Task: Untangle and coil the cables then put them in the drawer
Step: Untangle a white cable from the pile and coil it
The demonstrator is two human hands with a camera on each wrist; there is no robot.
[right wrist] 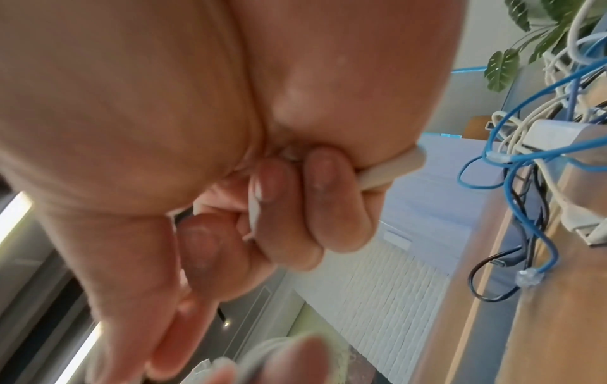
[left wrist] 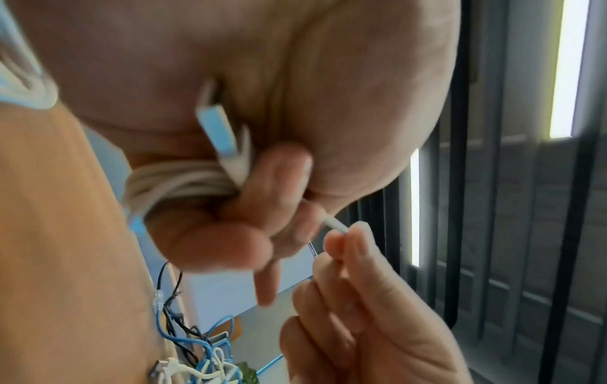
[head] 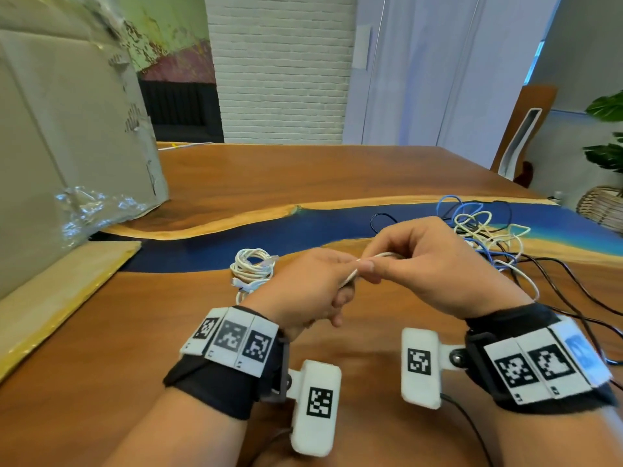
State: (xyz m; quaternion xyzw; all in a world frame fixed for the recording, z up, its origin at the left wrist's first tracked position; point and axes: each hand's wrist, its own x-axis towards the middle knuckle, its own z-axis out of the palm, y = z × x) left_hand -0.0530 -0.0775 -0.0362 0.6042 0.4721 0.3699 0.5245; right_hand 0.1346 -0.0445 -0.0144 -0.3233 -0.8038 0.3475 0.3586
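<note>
desk: the wooden desk [head: 387, 170] with a blue band across it carries everything; no drawer shows in any view.
cardboard box: a big cardboard box [head: 67, 136] stands at the far left, well apart from the work.
tangle: the tangled cables [head: 485, 234], blue, cream and black, lie on the desk to the right, just beyond the right hand; several strands trail toward the near right edge.
finished coil: a coiled white cable [head: 251, 269] lies on the desk just beyond and to the left of the left hand.
left hand: the left hand [head: 303, 291] is curled, fingers closed on one end of the white cable [head: 374, 257]; the left wrist view also shows a small bundle of white loops [left wrist: 177, 181] in its palm.
right hand: the right hand [head: 435, 264] pinches the same cable between thumb and fingers, fingertips almost touching the left hand's.
key relation: the short span between the hands runs roughly left to right, rising slightly rightward; the free length leads right, toward the tangle, so the right hand is nearer the slack.
step, as I judge it: feeding the next loop into the left hand.
</note>
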